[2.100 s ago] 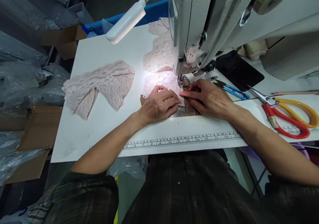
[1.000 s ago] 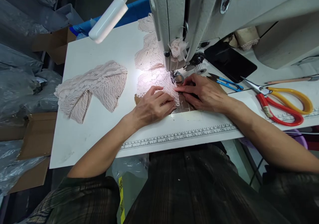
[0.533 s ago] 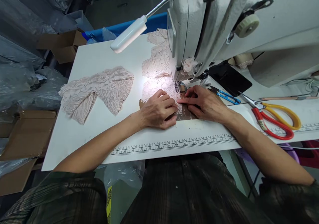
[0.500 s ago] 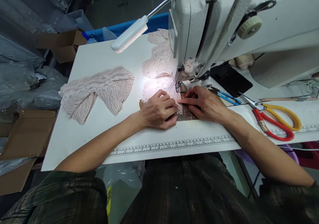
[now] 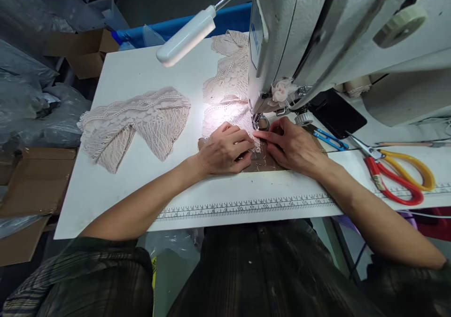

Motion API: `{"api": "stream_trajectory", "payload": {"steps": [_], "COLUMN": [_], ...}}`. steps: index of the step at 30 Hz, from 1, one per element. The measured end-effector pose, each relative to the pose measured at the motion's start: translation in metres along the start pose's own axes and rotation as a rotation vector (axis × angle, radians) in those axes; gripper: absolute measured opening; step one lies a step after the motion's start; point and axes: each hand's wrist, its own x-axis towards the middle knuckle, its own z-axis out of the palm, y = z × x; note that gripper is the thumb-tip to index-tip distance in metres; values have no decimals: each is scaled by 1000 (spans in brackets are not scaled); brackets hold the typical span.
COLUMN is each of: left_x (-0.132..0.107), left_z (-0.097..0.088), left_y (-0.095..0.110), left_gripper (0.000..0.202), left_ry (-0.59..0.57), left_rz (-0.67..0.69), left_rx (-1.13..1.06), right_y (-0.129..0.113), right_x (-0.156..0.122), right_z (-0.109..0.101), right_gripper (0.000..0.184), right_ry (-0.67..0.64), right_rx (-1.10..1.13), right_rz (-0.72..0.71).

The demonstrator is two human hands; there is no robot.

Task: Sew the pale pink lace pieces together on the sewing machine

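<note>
A strip of pale pink lace [image 5: 225, 84] runs along the left side of the sewing machine [image 5: 282, 35], its near end by the presser foot [image 5: 260, 122]. My left hand [image 5: 227, 149] rests on that near end, fingers bent and closed onto the lace. From the right, my right hand [image 5: 294, 145] grips the lace edge just below the foot, index finger stretched toward it. Both hands are over a brown plate [image 5: 264, 163] on the table. My fingertips partly hide the lace edge.
Another folded lace piece [image 5: 136, 122] lies on the white table [image 5: 141, 73] at left. A white lamp [image 5: 186, 35] hangs over it. On the right are blue thread snips [image 5: 329, 138], a black phone [image 5: 336, 112] and red-and-yellow scissors [image 5: 398, 166]. A printed ruler [image 5: 246, 207] follows the front edge.
The camera view has shifted slightly, so the machine appears larger and farther right. The lace end shows a little higher, nearer the foot. Both hands keep nearly the same hold.
</note>
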Motion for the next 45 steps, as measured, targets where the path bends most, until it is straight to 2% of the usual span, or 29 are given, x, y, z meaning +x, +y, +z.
{"api": "stream_trajectory", "payload": {"steps": [6,11,15,18,20,24,31,36,39,43,45], "left_x": [1,1,3,6,7,8,1,1,2,5,5], "left_z": [-7,-5,-4,-3,-2,0,-4,-9,-9,-8,-7], "left_y": [-10,-10,-4,-2,-2,-2,-2,-8,-6,0,1], "left_gripper": [15,19,16,17,18,20,16,8,9,15,14], "left_ry": [-96,-60,-5,78,138,152,-64,-80,-43,93,137], "left_rz": [-60,-84,-257,-427,-481,-430,-124,-26,-45,-251,-303], "left_rx": [-122,-136,-280,-383,-379,-319,-64,-31,-55,-183,-205], "right_y": [5,4,3,2,0,-2,-2,-3,-4,-3,-4], "right_x": [-2,1,-1,-3,-4,-4,-6,-7,-6,-5,-5], "right_z": [-11,-14,-12,-10,-8,-6,-12,-14,-14,-15,-14], "right_gripper": [43,32,27,33,37,38,33,33,33,35,35], "right_ry": [55,131,124,61,34,-3,-61,-82,-77,-70,-74], "right_rx": [314,347,352,299,216,137,159,180,181,204,209], "right_rz": [104,71,25,-53,-106,-162,-161,-156,-152,-160,-156]}}
